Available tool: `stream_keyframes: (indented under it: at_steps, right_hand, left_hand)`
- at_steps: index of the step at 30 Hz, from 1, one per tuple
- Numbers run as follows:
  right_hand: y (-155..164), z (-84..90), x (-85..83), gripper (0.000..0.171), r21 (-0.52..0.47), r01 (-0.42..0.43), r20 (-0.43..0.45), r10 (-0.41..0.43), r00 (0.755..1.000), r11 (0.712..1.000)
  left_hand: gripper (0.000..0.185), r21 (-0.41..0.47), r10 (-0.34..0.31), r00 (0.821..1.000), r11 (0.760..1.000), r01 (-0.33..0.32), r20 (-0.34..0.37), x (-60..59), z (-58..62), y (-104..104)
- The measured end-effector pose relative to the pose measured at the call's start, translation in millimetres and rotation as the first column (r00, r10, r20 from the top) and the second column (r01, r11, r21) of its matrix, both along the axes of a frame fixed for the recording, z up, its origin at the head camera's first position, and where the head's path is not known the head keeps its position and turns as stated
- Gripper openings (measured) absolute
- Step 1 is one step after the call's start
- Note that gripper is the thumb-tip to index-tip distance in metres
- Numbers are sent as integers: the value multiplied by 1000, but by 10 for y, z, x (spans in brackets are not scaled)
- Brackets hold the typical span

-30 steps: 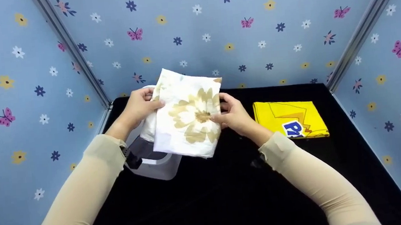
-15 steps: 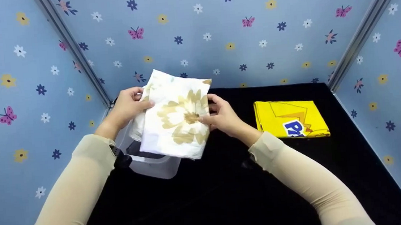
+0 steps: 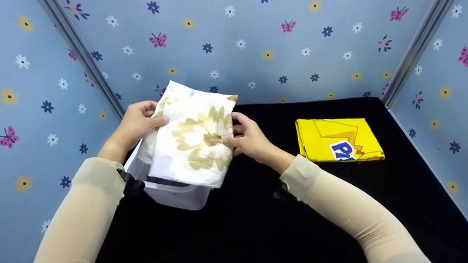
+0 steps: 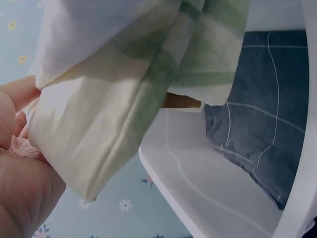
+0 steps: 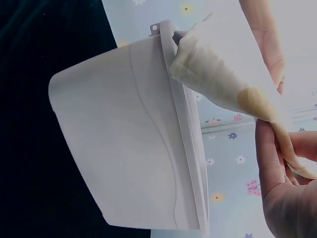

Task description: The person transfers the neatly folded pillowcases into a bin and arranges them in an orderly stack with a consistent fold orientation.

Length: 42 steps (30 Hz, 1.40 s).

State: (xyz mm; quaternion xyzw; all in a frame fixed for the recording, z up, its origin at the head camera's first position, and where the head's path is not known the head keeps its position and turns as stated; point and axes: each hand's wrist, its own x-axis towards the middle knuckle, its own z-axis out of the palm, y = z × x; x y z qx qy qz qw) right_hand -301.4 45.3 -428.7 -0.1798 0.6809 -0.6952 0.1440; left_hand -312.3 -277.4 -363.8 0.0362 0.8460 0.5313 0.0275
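A folded white cloth [image 3: 194, 139] with a tan flower print is held up between both hands, over a white plastic bin [image 3: 180, 197]. My left hand [image 3: 134, 125] pinches its left edge, thumb on the front. On the opposite edge my right hand [image 3: 251, 138] grips the cloth between thumb and fingers. Inside the bin, a dark blue-grey cloth [image 4: 267, 109] with pale lines shows in the left wrist view. From the right wrist view, the bin's outer wall [image 5: 119, 134] is seen below the hanging cloth.
A folded yellow cloth [image 3: 338, 139] with a blue-and-white letter patch lies on the black table cover [image 3: 268, 230] at the right. Blue flower-print walls [image 3: 250, 32] with metal corner posts [image 3: 79, 56] enclose the back and sides.
Both hands have moved left with the flower-print cloth, bringing it further over the bin. The yellow cloth has stayed where it was.
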Motion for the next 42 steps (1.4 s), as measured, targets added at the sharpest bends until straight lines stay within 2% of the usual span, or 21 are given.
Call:
stream_keyframes:
  at_steps: [10, 15, 21, 25, 29, 35, 42]
  right_hand:
    - [-249, -45, 59, 72, -34, -34, 23, 35, 999, 999]
    - [-375, -92, 62, 70, -90, -41, 59, 47, 997, 995]
    - [-498, -142, 69, 75, -148, -50, 98, 65, 993, 988]
    - [-570, -159, 53, 75, -168, -56, 92, 72, 993, 984]
    - [-628, -177, 16, 75, -159, -47, 78, 60, 995, 986]
    - [-700, -228, -56, 81, -107, -18, 73, 26, 997, 994]
    - [-739, -298, -112, 83, -52, -18, 49, 21, 999, 998]
  left_hand:
    - [44, -62, 6, 997, 998, -1, 83, -25, -36, -273]
    - [41, -72, -3, 995, 997, 10, 97, -25, -14, -378]
    - [42, -118, -20, 994, 992, 34, 111, -27, 27, -498]
    - [43, -155, -23, 993, 987, 41, 118, -30, 50, -572]
    - [43, -195, 3, 994, 981, 18, 108, -50, 50, -598]
    - [45, -235, 51, 994, 972, -28, 92, -92, -20, -618]
    - [44, -256, 54, 996, 966, -32, 76, -92, -139, -651]
